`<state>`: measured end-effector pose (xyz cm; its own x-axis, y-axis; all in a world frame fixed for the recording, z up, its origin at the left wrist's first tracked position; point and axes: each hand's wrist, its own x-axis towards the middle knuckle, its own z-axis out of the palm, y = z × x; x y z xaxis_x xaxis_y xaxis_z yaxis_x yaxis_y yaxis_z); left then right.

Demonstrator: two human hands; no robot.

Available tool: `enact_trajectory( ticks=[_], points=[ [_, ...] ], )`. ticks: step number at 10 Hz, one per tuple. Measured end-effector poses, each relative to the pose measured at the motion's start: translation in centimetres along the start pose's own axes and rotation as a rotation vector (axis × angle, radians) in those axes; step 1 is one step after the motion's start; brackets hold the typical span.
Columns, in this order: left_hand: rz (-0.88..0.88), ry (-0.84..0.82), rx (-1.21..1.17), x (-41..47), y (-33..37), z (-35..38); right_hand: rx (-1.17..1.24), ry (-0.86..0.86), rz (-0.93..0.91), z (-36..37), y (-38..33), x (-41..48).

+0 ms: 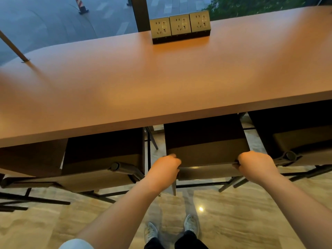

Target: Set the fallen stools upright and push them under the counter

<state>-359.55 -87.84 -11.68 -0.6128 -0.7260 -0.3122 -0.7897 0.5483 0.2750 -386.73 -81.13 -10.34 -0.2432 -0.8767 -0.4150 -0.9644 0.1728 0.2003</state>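
Observation:
A dark brown stool [206, 150] stands upright in front of me, its seat partly under the long wooden counter [161, 83]. My left hand [166, 167] grips the near left corner of its backrest, and my right hand [255, 164] grips the near right corner. A second stool [104, 159] stands upright to the left, tucked partly under the counter. A third stool [301, 141] stands to the right, also partly under the counter. Thin black legs and crossbars show beneath all three.
A block of three power sockets [180, 26] sits at the counter's far edge by a window. A slanted metal rod [12, 46] meets the counter at far left. More black stool legs [27, 200] lie low at the left. Polished stone floor [251, 221] lies behind me, my feet [170, 229] on it.

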Motion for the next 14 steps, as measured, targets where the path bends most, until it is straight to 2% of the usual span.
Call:
enact_trajectory(
  ticks=[2,3,4,5,6,7,8,10,12,13,14],
  points=[
    [-0.009,0.051,-0.045,-0.3,-0.4,0.1,0.068,-0.038,0.038,0.4,-0.1,0.4],
    [0.029,0.150,-0.037,-2.3,-3.2,-1.4,0.218,0.004,-0.034,-0.1,-2.6,0.1],
    [-0.050,0.257,0.129,-5.9,-9.2,-3.5,0.344,0.061,-0.215,-1.6,-7.9,-0.7],
    [-0.258,0.070,0.147,-9.4,-14.8,-4.1,0.393,0.083,-0.393,-3.1,-13.6,-1.4],
    [-0.304,-0.073,0.202,-10.8,-17.4,-3.2,0.334,0.085,-0.433,-3.6,-17.8,-2.0],
    [-0.246,0.006,0.262,-10.0,-18.2,-2.5,0.301,0.143,-0.338,-3.8,-19.8,-1.9],
    [-0.140,0.036,0.216,-9.3,-17.8,-2.4,0.335,0.128,-0.273,-3.8,-20.3,-2.1],
    [-0.098,0.032,0.215,-8.8,-18.0,-2.1,0.327,0.117,-0.219,-3.4,-21.1,-2.1],
    [-0.149,0.010,0.126,-8.6,-18.1,-2.0,0.419,0.048,-0.196,-3.3,-20.9,-1.5],
    [-0.184,0.020,-0.036,-8.4,-17.3,-2.6,0.518,0.129,-0.195,-3.8,-21.2,-1.9],
    [-0.170,0.121,-0.429,-9.9,-15.3,-3.8,0.971,0.178,-0.173,-4.7,-22.4,-4.1]
  ],
)
